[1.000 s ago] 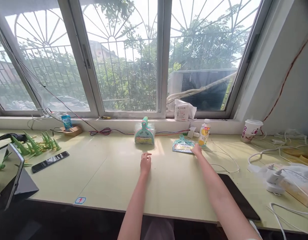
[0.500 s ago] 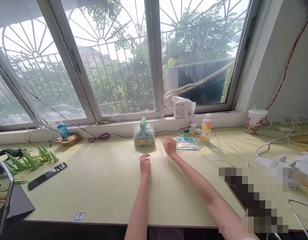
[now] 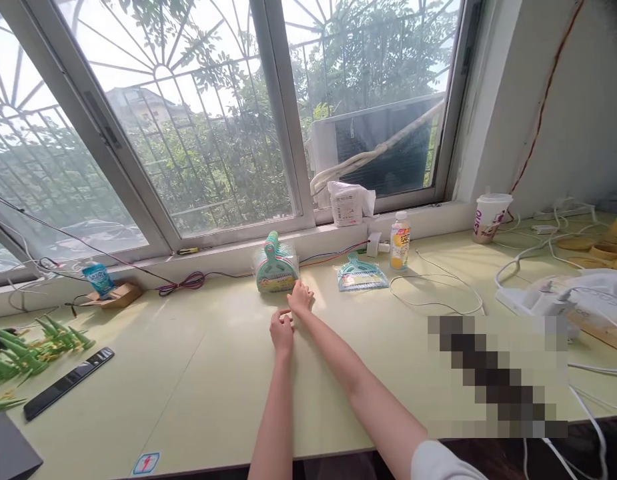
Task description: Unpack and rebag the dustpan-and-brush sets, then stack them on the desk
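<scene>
A stack of dustpan-and-brush sets (image 3: pixel 277 275) in clear plastic stands against the wall under the window, green handles up. My right hand (image 3: pixel 301 297) is at the lower right corner of that stack, its fingertips against or very near the wrapping; whether they touch cannot be made out. The fingers look apart, with no grip visible. Just below and to the left, my left hand (image 3: pixel 281 331) hovers over or rests on the table, fingers loosely bent and nothing in them. One single dustpan-and-brush set (image 3: pixel 362 275) lies flat to the right of the stack.
A drink bottle (image 3: pixel 400 241) stands beyond the single set, with a thin white cable (image 3: pixel 438 310) looping nearby. Farther right is a paper cup (image 3: pixel 491 218). Leftward lie a black phone (image 3: pixel 69 383), green spiky pieces (image 3: pixel 38 347) and a small cardboard box (image 3: pixel 119 295).
My right hand has moved left from beside the single set to the stack's corner. My left hand stays close below the stack. The camera view has turned slightly to the right.
</scene>
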A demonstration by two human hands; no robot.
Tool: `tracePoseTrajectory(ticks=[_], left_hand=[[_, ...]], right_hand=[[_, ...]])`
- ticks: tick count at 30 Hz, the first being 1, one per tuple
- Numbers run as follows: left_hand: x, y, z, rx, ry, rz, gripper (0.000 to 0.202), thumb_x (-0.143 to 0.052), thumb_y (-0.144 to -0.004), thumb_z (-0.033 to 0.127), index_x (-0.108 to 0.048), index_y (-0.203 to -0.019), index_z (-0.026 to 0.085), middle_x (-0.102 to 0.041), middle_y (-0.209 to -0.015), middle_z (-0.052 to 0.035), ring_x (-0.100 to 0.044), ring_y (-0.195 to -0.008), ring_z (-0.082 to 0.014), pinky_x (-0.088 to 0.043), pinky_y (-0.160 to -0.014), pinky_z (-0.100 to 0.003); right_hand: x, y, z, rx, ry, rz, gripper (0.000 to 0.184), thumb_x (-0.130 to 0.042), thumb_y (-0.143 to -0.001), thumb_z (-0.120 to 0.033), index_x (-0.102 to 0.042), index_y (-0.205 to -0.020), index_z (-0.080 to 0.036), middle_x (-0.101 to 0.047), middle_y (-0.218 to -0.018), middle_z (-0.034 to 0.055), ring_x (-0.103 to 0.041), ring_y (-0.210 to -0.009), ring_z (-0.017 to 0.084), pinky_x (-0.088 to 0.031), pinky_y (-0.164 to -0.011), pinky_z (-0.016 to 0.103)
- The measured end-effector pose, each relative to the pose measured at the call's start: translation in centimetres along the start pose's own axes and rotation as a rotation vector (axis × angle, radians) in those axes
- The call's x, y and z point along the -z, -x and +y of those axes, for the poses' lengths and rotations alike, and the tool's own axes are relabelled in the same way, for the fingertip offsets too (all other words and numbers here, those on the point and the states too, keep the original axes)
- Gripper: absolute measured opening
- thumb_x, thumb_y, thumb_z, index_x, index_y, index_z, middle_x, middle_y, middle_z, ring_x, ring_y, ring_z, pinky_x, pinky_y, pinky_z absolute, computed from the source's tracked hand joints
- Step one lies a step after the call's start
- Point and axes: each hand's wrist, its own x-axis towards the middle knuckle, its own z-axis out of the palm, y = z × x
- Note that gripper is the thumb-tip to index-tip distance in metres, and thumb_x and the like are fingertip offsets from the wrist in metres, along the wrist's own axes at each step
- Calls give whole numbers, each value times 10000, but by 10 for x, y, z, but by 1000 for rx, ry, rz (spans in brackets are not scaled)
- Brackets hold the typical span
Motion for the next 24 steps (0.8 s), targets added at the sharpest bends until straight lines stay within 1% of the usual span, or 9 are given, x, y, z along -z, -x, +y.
tracePoseTrajectory(ticks=[3,6,10,13,16,18,21,23,24], left_hand=[[0,0,1,-6,2,-12,264,-389,-818,191,-622,-939,179,-653,-944,-93,-660,-800,-154,-519,-552,-214],[-1,-1,-1,-54,4,-16,260,-388,-808,199,-625,-915,183,-659,-1006,-94,-662,-791,-149,-527,-559,-222],[-3,-4,-2,-74,23,-39,248,-398,-799,228,-626,-885,183,-665,-1019,-93,-658,-735,-148,-530,-555,-246],[-3,-5,-1,-73,39,-57,228,-412,-796,242,-620,-867,184,-661,-1004,-84,-652,-726,-152,-532,-573,-266],[-1,-4,2,-64,33,-49,219,-416,-794,232,-617,-870,190,-646,-995,-72,-645,-759,-156,-528,-596,-268],[0,-5,4,-70,0,24,228,-418,-794,214,-621,-895,195,-622,-1007,-74,-636,-821,-169,-528,-633,-278],[-1,-6,5,-163,-127,265,250,-480,-790,212,-595,-1012,201,-566,-1118,-96,-594,-969,-210,-496,-836,-375],[-2,-7,5,-256,-168,384,382,-574,-774,262,-522,-1144,183,-524,-1201,-132,-510,-1133,-264,-392,-987,-463],[-2,-8,5,-313,-170,402,467,-622,-754,289,-484,-1186,176,-495,-1253,-147,-443,-1217,-282,-318,-1047,-489]], right_hand=[[2,-4,7,18,-40,90,422,-615,-759,-175,-441,-1143,-189,-513,-1254,190,-436,-1192,315,-335,-898,434],[5,-11,11,18,-118,65,421,-598,-759,-155,-423,-1139,-196,-541,-1217,165,-461,-1178,297,-329,-904,424],[9,-16,12,-39,-181,38,309,-574,-792,-190,-462,-1080,-199,-609,-1097,121,-544,-1071,273,-321,-898,414],[12,-12,13,34,-158,0,159,-546,-829,-226,-519,-985,-211,-615,-1082,111,-545,-1058,269,-327,-891,406],[19,-6,16,104,-171,-25,130,-529,-841,-198,-537,-968,-224,-630,-1043,91,-553,-1035,254,-357,-858,367],[25,0,22,96,-237,-51,178,-515,-841,-162,-538,-999,-240,-647,-1002,63,-579,-969,228,-385,-808,327],[39,13,39,38,-360,-100,213,-542,-822,-163,-553,-1007,-268,-664,-943,19,-601,-865,206,-418,-748,300],[53,25,55,31,-428,-128,208,-573,-795,-171,-579,-974,-278,-669,-924,-3,-604,-854,201,-436,-754,303],[61,32,63,40,-462,-142,207,-584,-780,-169,-594,-955,-279,-671,-918,-11,-605,-856,198,-444,-764,305]])
